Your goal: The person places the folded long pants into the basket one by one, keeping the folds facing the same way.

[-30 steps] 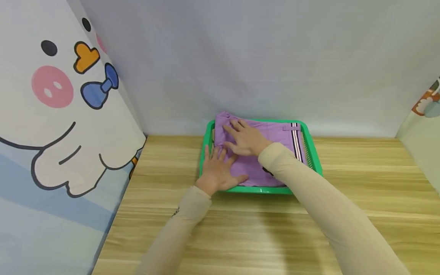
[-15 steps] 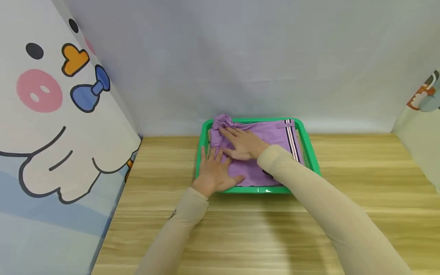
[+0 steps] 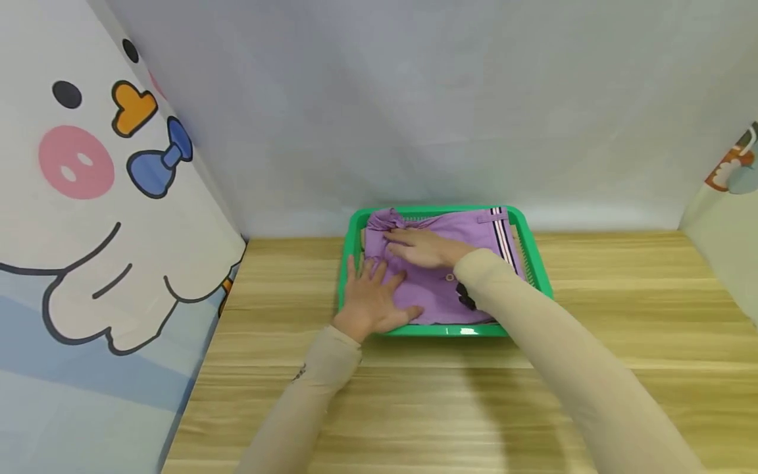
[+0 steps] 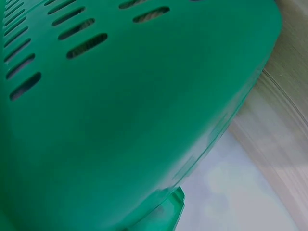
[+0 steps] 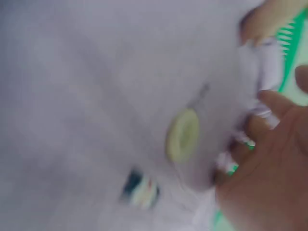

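Note:
A folded purple garment (image 3: 429, 299) with a striped band along its right side lies in a green plastic basket (image 3: 537, 263). My left hand (image 3: 370, 299) rests with fingers spread on the garment's front left part, its palm by the basket's front left rim. Farther back, my right hand (image 3: 423, 248) touches the garment beside its bunched back left corner, fingers extended. Slotted basket wall (image 4: 120, 110) fills most of the left wrist view. A pale yellow oval (image 5: 184, 134) shows on the garment (image 5: 86, 96) in the blurred right wrist view.
The basket stands on a wood-grain table (image 3: 414, 408), close to a pale back wall covering (image 3: 450, 112). A cartoon-printed panel (image 3: 77, 237) stands at the left. Tan material (image 3: 363, 242) shows beneath the garment at the basket's left side.
The garment's back left corner, earlier flat and sticking up over the rim, has bunched and come down inside the basket. My right hand has shifted slightly; the left stays nearly in place.

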Demonstrator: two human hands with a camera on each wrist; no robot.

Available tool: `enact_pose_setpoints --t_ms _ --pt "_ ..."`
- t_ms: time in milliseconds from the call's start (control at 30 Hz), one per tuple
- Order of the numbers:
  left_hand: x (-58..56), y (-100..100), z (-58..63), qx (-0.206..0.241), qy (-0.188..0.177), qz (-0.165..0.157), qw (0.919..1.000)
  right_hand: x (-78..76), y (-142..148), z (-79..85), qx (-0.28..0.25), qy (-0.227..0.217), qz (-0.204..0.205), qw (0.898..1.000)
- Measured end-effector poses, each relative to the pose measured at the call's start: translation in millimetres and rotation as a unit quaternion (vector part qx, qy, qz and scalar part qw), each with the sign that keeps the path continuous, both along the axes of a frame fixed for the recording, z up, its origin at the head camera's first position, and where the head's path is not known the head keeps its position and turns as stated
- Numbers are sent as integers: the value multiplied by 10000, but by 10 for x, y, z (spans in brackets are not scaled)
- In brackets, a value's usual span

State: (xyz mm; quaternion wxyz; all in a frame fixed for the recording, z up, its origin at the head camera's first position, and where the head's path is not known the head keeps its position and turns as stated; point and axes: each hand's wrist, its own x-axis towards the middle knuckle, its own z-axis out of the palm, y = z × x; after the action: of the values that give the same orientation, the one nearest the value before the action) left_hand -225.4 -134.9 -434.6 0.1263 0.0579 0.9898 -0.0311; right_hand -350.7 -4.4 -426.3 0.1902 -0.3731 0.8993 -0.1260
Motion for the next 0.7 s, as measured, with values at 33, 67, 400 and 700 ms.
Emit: enact_pose_setpoints --t_ms 33,67,400,700 --pt "0 11 -4 14 -16 -6 10000 47 88 14 101 145 -27 9998" --pt "-2 18 -7 35 -20 -2 10000 99 178 28 274 347 -82 9990" --pt "-89 -63 14 411 299 -22 9987 280 968 211 1233 681 -684 9877" --pt "-137 -72 30 267 164 -144 9994 181 1197 216 957 -43 -523 9940"
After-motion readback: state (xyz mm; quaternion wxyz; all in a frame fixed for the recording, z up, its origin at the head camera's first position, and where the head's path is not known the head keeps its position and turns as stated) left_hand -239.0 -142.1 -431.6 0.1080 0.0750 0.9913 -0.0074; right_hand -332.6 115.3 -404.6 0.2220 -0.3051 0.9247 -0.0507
